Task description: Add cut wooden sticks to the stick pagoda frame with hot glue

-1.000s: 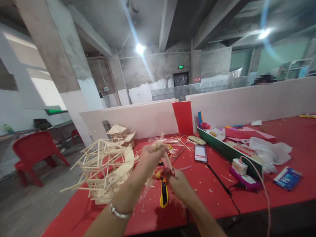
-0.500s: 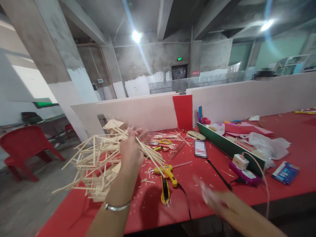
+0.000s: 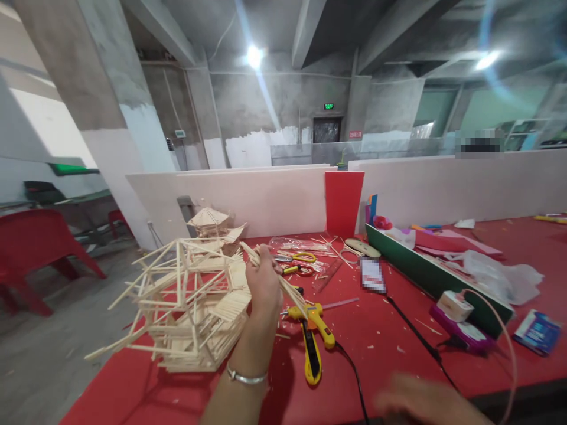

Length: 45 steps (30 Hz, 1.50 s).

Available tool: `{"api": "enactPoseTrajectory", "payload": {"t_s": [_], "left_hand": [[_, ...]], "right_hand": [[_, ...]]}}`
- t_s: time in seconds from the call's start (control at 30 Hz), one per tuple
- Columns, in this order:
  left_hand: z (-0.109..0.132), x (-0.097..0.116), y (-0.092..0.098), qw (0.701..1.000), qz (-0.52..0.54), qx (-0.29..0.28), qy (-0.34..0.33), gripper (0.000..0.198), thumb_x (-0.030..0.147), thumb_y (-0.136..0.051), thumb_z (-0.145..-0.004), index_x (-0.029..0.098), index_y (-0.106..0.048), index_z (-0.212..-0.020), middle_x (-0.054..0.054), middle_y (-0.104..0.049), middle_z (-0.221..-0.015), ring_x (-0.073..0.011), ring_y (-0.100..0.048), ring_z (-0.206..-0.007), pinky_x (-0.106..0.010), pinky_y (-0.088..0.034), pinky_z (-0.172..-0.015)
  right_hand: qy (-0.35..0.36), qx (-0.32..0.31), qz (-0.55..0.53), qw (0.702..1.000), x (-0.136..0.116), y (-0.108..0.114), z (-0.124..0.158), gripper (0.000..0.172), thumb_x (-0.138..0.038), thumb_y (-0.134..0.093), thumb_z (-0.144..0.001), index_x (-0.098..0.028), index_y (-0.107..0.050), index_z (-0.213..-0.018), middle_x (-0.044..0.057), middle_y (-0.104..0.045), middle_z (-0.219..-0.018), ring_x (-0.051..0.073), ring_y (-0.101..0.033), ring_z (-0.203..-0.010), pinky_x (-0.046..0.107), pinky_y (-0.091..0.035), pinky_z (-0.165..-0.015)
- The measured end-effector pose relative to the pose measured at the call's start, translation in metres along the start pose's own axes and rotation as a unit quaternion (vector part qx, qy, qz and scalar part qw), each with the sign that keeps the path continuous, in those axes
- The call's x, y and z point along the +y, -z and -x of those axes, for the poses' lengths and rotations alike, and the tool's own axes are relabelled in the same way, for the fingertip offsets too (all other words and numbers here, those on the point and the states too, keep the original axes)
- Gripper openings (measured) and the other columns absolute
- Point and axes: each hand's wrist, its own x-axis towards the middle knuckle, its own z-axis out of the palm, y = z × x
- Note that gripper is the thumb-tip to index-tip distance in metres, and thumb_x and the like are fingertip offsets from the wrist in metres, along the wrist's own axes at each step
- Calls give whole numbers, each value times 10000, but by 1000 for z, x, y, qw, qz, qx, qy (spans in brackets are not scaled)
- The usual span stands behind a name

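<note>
My left hand (image 3: 264,280) is closed around a bundle of thin wooden sticks (image 3: 292,297), held above the red table. Left of it stands a house-like frame model (image 3: 190,307) built from the same kind of sticks, with slatted roof pieces. A yellow glue gun (image 3: 316,319) lies just right of the sticks, a clear glue stick poking from its back. Beneath the gun is a yellow and black utility knife (image 3: 312,357). My right hand (image 3: 411,398) is low near the table's front edge, smeared by motion, so its fingers cannot be made out.
Scissors (image 3: 303,257) and bagged sticks lie behind my left hand. A phone (image 3: 372,274), a green board (image 3: 425,265), a purple power strip (image 3: 463,327) and a blue box (image 3: 537,332) are to the right. A small roofed stick model (image 3: 210,218) stands at the back.
My left hand has moved right and away from the stick model with its bundle, now gathered closer together. My right hand has dropped lower. The view has shifted slightly.
</note>
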Motion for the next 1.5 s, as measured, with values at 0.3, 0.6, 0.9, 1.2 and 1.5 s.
{"api": "enactPoseTrajectory", "payload": {"t_s": [0.3,0.6,0.9,1.2,1.5], "left_hand": [[11,-21,7,994,-31,-17,107,420,582,-720,-716,238,-485,-667,66,-435,-554,-103,-442,-469,-268,-440,-516],[45,-53,48,972,-219,-53,69,559,227,-771,-694,190,-581,-1219,-180,-560,-1361,-329,-480,-1307,-463,-413,-1026],[-4,-56,42,854,-452,-252,52,102,144,-701,-715,208,-625,-740,-93,-676,-813,-357,-615,-1015,-539,-347,-991],[-12,-80,47,927,-160,-175,289,453,678,-522,-816,229,-469,-808,91,-405,-524,-99,-385,-389,-233,-367,-410],[-12,-83,41,921,-31,-123,368,378,523,-539,-906,167,-544,-778,5,-593,-558,-126,-569,-442,-234,-455,-437]], "right_hand": [[142,-199,-80,966,-44,-85,-133,377,-477,-416,-965,-217,-689,-977,42,-706,-868,206,-629,-762,300,-479,-673],[149,-272,131,942,0,-50,-192,235,-347,-504,-915,-188,-610,-778,41,-615,-659,163,-521,-573,252,-299,-540],[247,-357,226,872,-32,-44,-246,63,-286,-694,-784,-231,-687,-813,35,-666,-750,200,-601,-716,288,-382,-667],[103,-210,-97,967,-26,-77,-269,523,-603,-399,-950,-184,-638,-1151,109,-669,-1129,257,-582,-1055,375,-437,-877],[-60,-343,-227,910,-11,-148,-263,357,-479,-526,-958,-146,-587,-847,-72,-508,-611,47,-424,-443,187,-379,-440]]}}
